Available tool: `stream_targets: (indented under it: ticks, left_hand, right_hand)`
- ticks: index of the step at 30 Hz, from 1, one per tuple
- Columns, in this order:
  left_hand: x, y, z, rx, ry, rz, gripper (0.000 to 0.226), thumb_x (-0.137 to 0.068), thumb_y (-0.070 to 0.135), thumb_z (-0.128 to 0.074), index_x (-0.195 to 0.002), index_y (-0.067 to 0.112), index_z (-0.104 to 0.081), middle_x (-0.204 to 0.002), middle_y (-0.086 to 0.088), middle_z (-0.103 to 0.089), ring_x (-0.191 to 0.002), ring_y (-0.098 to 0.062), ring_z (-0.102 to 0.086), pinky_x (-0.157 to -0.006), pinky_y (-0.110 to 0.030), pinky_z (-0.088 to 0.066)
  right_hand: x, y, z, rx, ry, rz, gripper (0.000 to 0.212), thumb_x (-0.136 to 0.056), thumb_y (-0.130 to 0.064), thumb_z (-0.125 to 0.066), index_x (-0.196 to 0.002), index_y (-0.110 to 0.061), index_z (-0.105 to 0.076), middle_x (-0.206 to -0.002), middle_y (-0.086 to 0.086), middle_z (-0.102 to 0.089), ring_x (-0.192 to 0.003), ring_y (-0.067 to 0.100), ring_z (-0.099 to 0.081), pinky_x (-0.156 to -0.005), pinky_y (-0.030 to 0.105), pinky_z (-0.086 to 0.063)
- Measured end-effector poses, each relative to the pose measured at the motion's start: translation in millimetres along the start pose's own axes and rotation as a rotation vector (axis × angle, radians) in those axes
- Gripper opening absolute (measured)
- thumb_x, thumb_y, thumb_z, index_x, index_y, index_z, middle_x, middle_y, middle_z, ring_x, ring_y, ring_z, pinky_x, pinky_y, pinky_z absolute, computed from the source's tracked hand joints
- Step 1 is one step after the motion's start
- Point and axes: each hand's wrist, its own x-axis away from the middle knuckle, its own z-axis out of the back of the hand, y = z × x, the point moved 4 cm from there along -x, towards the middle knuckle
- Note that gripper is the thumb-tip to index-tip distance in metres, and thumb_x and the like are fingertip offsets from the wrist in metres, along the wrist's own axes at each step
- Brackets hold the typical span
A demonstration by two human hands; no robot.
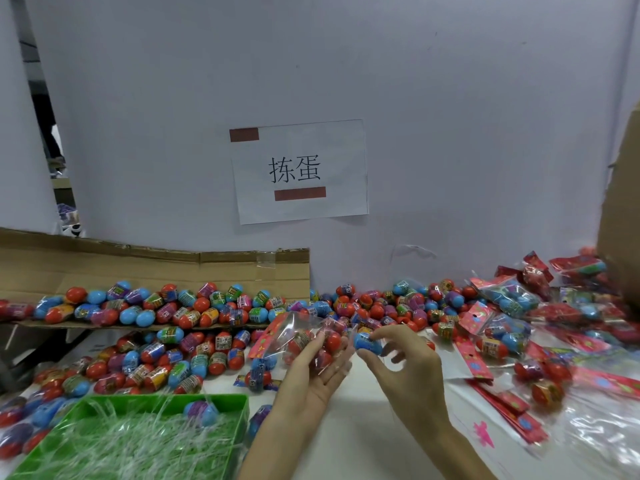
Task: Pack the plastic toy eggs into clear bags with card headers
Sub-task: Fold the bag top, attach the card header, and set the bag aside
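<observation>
My left hand [311, 372] holds a clear bag [304, 336] from below, its pink card header pointing left and several red eggs inside. Fingers of that hand curl up around the bag. My right hand [405, 362] pinches a blue toy egg [367, 342] right at the bag's open mouth. Loose red, blue and purple eggs [180, 355] lie heaped across the white table behind and to the left of my hands.
A green tray [239, 407] with clear plastic strips sits at the front left. A flattened cardboard box [138, 268] carries more eggs at the back left. Filled bags [512, 303] and empty header bags [502, 400] lie at the right. A paper sign [299, 171] hangs on the wall.
</observation>
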Motion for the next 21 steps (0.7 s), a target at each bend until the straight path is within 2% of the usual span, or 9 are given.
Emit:
stream_targets:
  ticks: [3,6,8,13,17,19,21]
  left_hand:
    - [2,-4,-2,-0.033,-0.013,0.014,0.045,-0.081,0.021,-0.077,-0.121,0.001,-0.069,-0.114,-0.024,-0.075,-0.099,-0.035,-0.076,-0.072,-0.039,-0.065]
    - [3,-9,-7,-0.054,-0.074,0.044,0.043,-0.084,0.022,-0.075,-0.119,-0.003,-0.073,-0.120,-0.026,-0.072,-0.108,-0.038,-0.073,-0.083,-0.042,-0.064]
    - [3,-9,-10,-0.069,-0.111,0.034,0.040,-0.085,0.022,-0.074,-0.115,-0.003,-0.075,-0.122,-0.026,-0.071,-0.113,-0.038,-0.071,-0.090,-0.044,-0.063]
    - [1,-13,-12,-0.141,-0.145,0.035,0.044,-0.090,0.024,-0.073,-0.125,-0.003,-0.070,-0.126,-0.026,-0.070,-0.119,-0.041,-0.068,-0.105,-0.051,-0.052]
    - [4,-16,-19,-0.133,-0.203,0.060,0.036,-0.088,0.027,-0.074,-0.110,-0.001,-0.078,-0.128,-0.026,-0.069,-0.118,-0.040,-0.068,-0.092,-0.047,-0.060]
    - [4,-15,-18,-0.112,-0.197,0.066,0.035,-0.088,0.029,-0.075,-0.110,0.002,-0.079,-0.128,-0.025,-0.069,-0.117,-0.040,-0.069,-0.089,-0.045,-0.061]
    - [2,-12,-15,-0.080,-0.191,0.071,0.039,-0.089,0.030,-0.074,-0.118,0.003,-0.076,-0.129,-0.025,-0.068,-0.118,-0.040,-0.068,-0.088,-0.045,-0.061]
  right_hand:
    - [1,-4,-5,-0.044,-0.053,0.051,0.026,-0.075,-0.024,-0.085,-0.097,-0.020,-0.072,-0.095,-0.019,-0.066,-0.075,0.003,-0.066,-0.063,0.010,-0.053]
    - [4,0,-11,-0.040,-0.095,0.031,0.031,-0.075,-0.004,-0.088,-0.099,-0.019,-0.077,-0.100,-0.017,-0.065,-0.084,0.003,-0.069,-0.068,0.014,-0.057]
    - [4,4,-12,-0.022,-0.106,0.018,0.034,-0.075,0.002,-0.086,-0.101,-0.019,-0.079,-0.102,-0.016,-0.065,-0.086,0.003,-0.069,-0.069,0.014,-0.057]
    - [5,1,-10,0.002,-0.070,0.016,0.037,-0.074,-0.002,-0.088,-0.101,-0.025,-0.076,-0.098,-0.017,-0.067,-0.083,0.003,-0.067,-0.068,0.009,-0.053]
    - [4,2,-4,0.039,-0.007,-0.004,0.026,-0.074,-0.011,-0.089,-0.090,-0.025,-0.074,-0.086,-0.018,-0.068,-0.082,0.002,-0.062,-0.069,0.007,-0.044]
    - [3,3,-3,0.047,-0.019,-0.010,0.022,-0.082,-0.011,-0.084,-0.097,-0.027,-0.078,-0.093,-0.022,-0.071,-0.091,0.002,-0.061,-0.077,0.010,-0.045]
    - [3,1,-7,0.060,-0.082,-0.015,0.028,-0.090,-0.009,-0.075,-0.111,-0.028,-0.078,-0.106,-0.021,-0.070,-0.105,0.004,-0.059,-0.090,0.013,-0.043]
